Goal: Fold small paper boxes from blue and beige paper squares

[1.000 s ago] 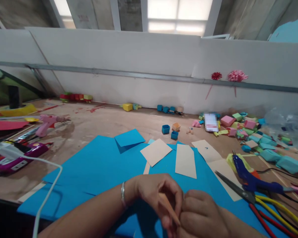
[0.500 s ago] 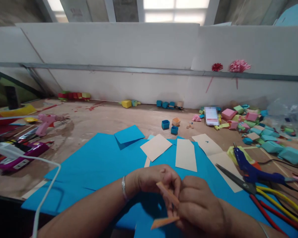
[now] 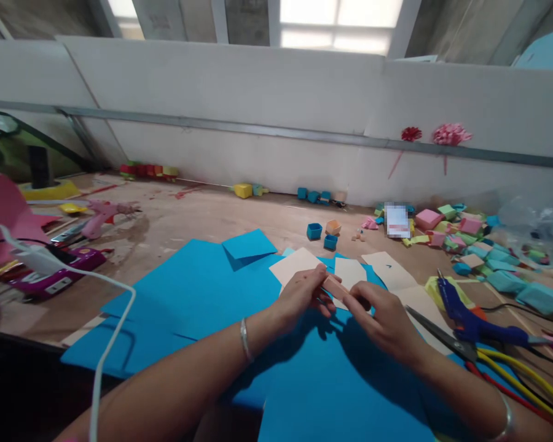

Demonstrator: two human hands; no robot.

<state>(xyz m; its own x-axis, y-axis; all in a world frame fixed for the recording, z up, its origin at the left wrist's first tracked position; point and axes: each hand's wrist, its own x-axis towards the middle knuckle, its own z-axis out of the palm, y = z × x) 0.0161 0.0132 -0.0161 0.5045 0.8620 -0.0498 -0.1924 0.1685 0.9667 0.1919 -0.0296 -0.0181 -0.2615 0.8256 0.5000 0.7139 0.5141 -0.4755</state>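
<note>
A small folded peach paper piece point(image 3: 335, 286) is held between both hands, above blue paper point(image 3: 203, 294). My left hand point(image 3: 306, 291) pinches its left end with thumb and finger, the other fingers curled below. At its right end, my right hand point(image 3: 375, 310) grips it with the fingertips. Behind the hands lie a square cream sheet point(image 3: 291, 265) and a cream rectangle point(image 3: 349, 270), both partly covered. A longer creased cream sheet point(image 3: 389, 270) rests to their right. Small blue boxes point(image 3: 314, 231) and a peach box point(image 3: 333, 227) stand farther back.
Scissors point(image 3: 461, 347) and a blue glue gun point(image 3: 474, 319) lie at the right, before a heap of coloured paper boxes point(image 3: 507, 281). At the left are a pink glue gun point(image 3: 99, 220), a purple power strip point(image 3: 67, 273) and a white cable point(image 3: 120, 325).
Both hands have moved up and away from the body with the peach piece. Its two spread strips now appear as one compact folded piece. The view has shifted slightly.
</note>
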